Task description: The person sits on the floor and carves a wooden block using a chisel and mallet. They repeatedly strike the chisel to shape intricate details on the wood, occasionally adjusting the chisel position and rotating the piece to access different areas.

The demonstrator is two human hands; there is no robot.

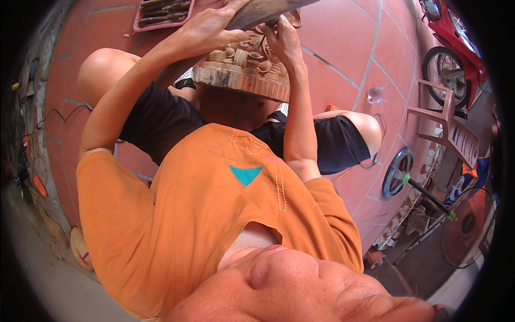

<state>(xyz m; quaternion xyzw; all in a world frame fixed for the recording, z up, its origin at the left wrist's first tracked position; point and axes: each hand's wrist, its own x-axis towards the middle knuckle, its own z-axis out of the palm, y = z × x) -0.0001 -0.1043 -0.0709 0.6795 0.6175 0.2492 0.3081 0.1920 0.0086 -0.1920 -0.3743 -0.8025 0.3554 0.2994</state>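
In front of me stands a wood carving with small carved pots and baskets [252, 60] on a thick, rough-edged base [238, 79]. A smooth, dark brown curved piece of wood [260, 13] rises across its top and leaves the picture at the upper edge. My left hand [210, 33] grips this piece, thumb stretched along its lower side; the fingertips are partly cut off. Close beside it, my right hand [282, 42] is closed, its fingers pinched around a small dark tool [272, 22] against the wood. Most of that tool is hidden.
A pink tray [189, 16] of several wooden-handled tools lies at the far left on the red tiles. To the right are a clear cup [375, 95], a brown plastic chair [453, 124], a red motorbike [468, 48] and a fan with a round base [398, 173].
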